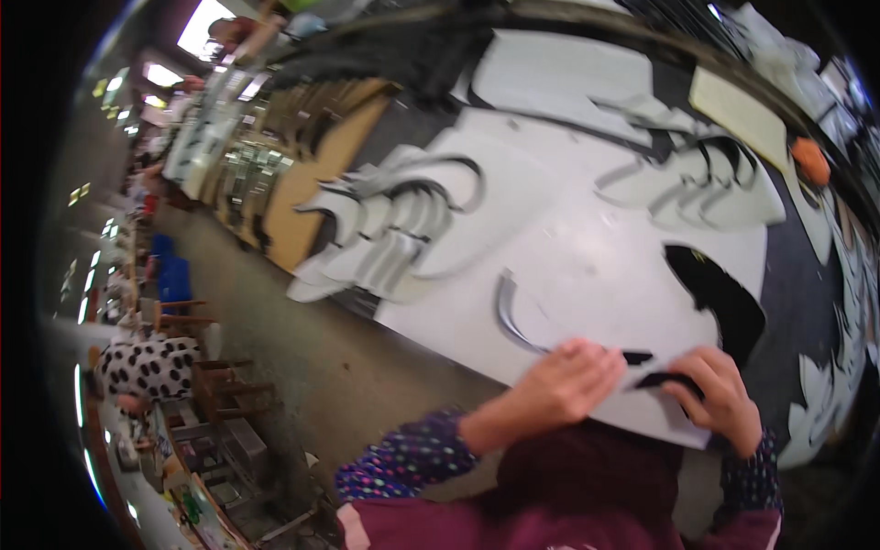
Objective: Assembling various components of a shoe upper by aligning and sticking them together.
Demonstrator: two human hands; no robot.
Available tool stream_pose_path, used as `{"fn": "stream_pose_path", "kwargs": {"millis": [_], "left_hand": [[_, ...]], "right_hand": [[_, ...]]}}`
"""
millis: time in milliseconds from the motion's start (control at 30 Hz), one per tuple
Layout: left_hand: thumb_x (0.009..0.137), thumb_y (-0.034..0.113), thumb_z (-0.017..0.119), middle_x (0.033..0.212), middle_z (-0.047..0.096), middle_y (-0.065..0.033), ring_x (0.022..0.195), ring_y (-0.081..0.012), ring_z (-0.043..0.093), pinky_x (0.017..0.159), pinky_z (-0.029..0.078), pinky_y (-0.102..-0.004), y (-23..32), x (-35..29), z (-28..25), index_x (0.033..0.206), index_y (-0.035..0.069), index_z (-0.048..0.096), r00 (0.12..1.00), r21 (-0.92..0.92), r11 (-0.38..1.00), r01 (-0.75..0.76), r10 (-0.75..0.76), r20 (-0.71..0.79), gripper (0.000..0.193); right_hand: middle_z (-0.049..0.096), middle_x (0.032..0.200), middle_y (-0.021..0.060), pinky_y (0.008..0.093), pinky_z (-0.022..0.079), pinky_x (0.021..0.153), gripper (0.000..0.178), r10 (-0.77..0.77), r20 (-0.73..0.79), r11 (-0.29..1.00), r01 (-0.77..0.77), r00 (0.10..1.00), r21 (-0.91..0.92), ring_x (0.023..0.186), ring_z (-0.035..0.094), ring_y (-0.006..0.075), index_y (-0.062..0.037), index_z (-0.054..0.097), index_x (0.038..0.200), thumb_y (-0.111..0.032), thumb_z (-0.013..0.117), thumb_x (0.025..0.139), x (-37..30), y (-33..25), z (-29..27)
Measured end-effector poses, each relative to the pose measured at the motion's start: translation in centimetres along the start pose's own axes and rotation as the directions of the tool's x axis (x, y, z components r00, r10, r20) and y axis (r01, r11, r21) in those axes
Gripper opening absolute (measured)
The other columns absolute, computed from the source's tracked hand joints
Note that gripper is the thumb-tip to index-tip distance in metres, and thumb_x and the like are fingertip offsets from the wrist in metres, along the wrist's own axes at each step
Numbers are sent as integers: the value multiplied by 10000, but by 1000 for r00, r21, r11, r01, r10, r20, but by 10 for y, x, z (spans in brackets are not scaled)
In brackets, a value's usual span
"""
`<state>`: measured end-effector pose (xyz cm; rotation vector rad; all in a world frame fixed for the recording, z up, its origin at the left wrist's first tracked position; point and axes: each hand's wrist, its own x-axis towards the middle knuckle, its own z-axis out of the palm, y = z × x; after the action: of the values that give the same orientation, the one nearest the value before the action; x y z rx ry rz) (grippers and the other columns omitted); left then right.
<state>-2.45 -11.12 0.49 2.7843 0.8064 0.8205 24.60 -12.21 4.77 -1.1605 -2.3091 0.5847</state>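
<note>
Both hands pinch the near edge of a big white sheet on the bench.
Left hand (564, 380) lies flat, fingers closed down on the white sheet (587, 266); right hand (720, 390) fingers curl shut around a dark cut-out strip (665, 379) at that edge. Best to keep the sheet pinned while peeling slowly. Farther off: curved grey offcuts (394, 234), orange object (811, 158).

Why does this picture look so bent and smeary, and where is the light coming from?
Head view: the fisheye lens bows the table edge and leaves black corners; the whole frame is motion-blurred, hands included, left hand and right hand on the white sheet; ceiling lights blow out at upper left.
</note>
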Motion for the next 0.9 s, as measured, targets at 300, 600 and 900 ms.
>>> {"fn": "stream_pose_path", "kwargs": {"millis": [300,600,900], "left_hand": [[811,70,653,1231,642,-59,1037,-195,583,906,483,-361,-2,6,3,1175,53,695,999,5,999,32,-32,28,367],[795,81,675,1227,648,1,1014,-173,558,874,483,-345,3,5,5,1144,107,733,998,34,998,48,-50,43,354],[818,77,627,1207,650,-38,1005,-185,568,902,461,-358,-1,5,7,1142,76,712,1000,84,996,-10,8,26,334]], "right_hand": [[624,839,109,381,481,661,113,155,79,967,-167,985,191,749,613,304,-23,643,932,-49,712,846,1,10,-1],[611,804,110,346,479,636,74,284,134,933,-306,949,191,703,608,288,-12,623,909,-47,679,876,9,6,-1],[629,798,111,351,493,636,52,355,151,897,-382,923,223,705,628,302,-22,633,904,-61,665,894,13,5,-4]]}}
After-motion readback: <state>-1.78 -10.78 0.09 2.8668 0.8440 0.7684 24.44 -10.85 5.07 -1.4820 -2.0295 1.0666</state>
